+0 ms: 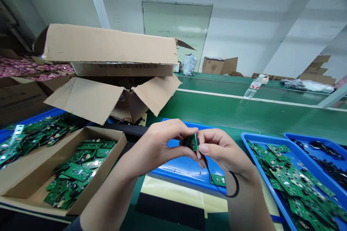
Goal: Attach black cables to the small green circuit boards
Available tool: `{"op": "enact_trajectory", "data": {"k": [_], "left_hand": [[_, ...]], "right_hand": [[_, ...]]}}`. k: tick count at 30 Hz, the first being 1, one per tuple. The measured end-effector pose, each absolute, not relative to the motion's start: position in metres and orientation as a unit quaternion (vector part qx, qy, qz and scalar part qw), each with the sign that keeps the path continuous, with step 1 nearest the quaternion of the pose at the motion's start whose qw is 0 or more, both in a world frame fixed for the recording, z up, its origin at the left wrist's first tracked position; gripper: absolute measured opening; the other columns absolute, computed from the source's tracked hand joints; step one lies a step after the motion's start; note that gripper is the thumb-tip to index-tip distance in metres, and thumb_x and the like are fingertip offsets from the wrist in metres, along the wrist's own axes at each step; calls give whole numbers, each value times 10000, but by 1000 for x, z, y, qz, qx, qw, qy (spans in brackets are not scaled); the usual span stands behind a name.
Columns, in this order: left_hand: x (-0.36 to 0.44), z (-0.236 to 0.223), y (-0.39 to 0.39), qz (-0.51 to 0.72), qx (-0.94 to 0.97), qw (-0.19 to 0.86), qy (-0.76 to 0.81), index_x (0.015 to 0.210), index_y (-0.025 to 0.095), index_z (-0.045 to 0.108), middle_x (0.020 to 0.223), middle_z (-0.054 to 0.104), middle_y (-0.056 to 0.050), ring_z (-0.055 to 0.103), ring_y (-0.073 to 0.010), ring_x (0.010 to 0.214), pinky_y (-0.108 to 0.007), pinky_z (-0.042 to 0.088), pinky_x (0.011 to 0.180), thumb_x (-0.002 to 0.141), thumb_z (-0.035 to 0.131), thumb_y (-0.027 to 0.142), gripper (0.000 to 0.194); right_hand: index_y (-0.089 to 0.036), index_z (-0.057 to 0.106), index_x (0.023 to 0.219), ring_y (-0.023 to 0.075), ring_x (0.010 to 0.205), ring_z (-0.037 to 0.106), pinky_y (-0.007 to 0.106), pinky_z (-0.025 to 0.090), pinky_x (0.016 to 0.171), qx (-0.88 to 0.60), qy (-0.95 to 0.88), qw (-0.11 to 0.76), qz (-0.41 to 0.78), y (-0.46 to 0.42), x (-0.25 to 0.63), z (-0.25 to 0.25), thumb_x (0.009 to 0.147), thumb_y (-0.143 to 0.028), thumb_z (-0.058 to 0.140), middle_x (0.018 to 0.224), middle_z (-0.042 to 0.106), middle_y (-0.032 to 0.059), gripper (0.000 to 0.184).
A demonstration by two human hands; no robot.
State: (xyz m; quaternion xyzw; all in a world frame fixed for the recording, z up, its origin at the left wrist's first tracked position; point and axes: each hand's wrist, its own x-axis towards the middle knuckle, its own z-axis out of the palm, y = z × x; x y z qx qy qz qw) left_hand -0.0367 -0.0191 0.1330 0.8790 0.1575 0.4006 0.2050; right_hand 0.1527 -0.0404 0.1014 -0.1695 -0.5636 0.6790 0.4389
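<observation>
My left hand (162, 140) and my right hand (221, 149) meet over a blue tray (179, 169). Both pinch a small green circuit board (193, 141) between their fingertips. A black cable (230, 189) hangs from the board, loops under my right wrist and passes a second small green board (218, 179) lying on the tray. The fingers of both hands are curled tight around the board.
A shallow cardboard box (32, 173) of green boards sits at the left, with an open carton (108, 75) behind it. Blue trays at the right hold green boards (292, 180) and black parts (328, 162). A water bottle (252, 87) stands on the green conveyor.
</observation>
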Motion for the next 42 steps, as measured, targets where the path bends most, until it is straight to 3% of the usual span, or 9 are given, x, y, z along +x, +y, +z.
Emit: {"op": "enact_trajectory", "data": {"k": [7, 15, 21, 24, 29, 31, 34, 37, 42], "left_hand": [[-29, 133, -19, 414, 862, 217, 194, 829, 103, 657, 725, 630, -25, 596, -121, 668, -200, 496, 611, 750, 731, 188, 138], [-24, 131, -19, 424, 864, 185, 198, 876, 111, 685, 713, 610, -14, 570, -110, 656, -191, 480, 616, 717, 754, 162, 180], [-19, 131, -22, 450, 853, 183, 192, 837, 117, 700, 659, 597, -3, 541, -88, 613, -174, 469, 578, 737, 748, 213, 147], [-18, 130, -22, 500, 812, 230, 192, 925, 128, 721, 710, 629, -19, 599, -93, 649, -151, 524, 580, 713, 772, 229, 241], [-20, 132, -23, 533, 767, 299, 195, 1050, 212, 715, 819, 674, -15, 669, -100, 742, -139, 582, 669, 685, 782, 128, 380], [-20, 134, -24, 531, 767, 303, 194, 1057, 225, 714, 834, 680, -15, 670, -98, 743, -130, 584, 660, 697, 772, 125, 378], [-19, 136, -25, 520, 771, 308, 201, 1051, 211, 717, 848, 686, -29, 670, -108, 747, -138, 585, 654, 697, 774, 139, 366], [-17, 136, -25, 510, 768, 323, 214, 1003, 182, 731, 805, 684, -40, 670, -120, 698, -149, 582, 608, 691, 786, 189, 317], [-15, 134, -23, 500, 759, 348, 228, 930, 167, 744, 730, 658, -14, 637, -86, 593, -117, 556, 562, 681, 789, 173, 253]], "right_hand": [[-143, 484, 577, 64, 467, 432, 170, 335, 472, -244, -594, 485, 593, -40, 146, 109, 732, -196, 594, 505, 514, -5, 197], [-162, 451, 518, 72, 425, 389, 186, 305, 439, -282, -593, 488, 575, -38, 146, 111, 606, -213, 552, 456, 477, -14, 143], [-155, 395, 507, 61, 494, 319, 185, 269, 470, -295, -619, 491, 537, -43, 144, 115, 616, -184, 516, 489, 395, -31, 165], [-151, 428, 534, 64, 504, 341, 188, 287, 474, -272, -624, 509, 526, -42, 147, 117, 670, -190, 527, 506, 410, -26, 172], [-183, 575, 850, 114, 558, 540, 258, 470, 575, -269, -599, 587, 474, -43, 169, 117, 819, -286, 603, 603, 544, -7, 111], [-234, 524, 1109, 151, 678, 607, 314, 519, 700, -268, -569, 665, 402, -46, 173, 116, 846, -343, 602, 710, 590, 3, 295], [-256, 243, 1405, 188, 914, 630, 366, 517, 855, -294, -584, 692, 305, -52, 166, 115, 857, -321, 609, 957, 637, 48, 661], [-232, 1, 1484, 188, 1018, 604, 386, 505, 915, -311, -637, 649, 276, -57, 151, 114, 841, -220, 626, 1068, 633, 66, 897], [-216, 21, 1492, 165, 963, 613, 373, 515, 908, -338, -632, 644, 267, -57, 141, 114, 846, -173, 610, 1019, 646, 49, 875]]}}
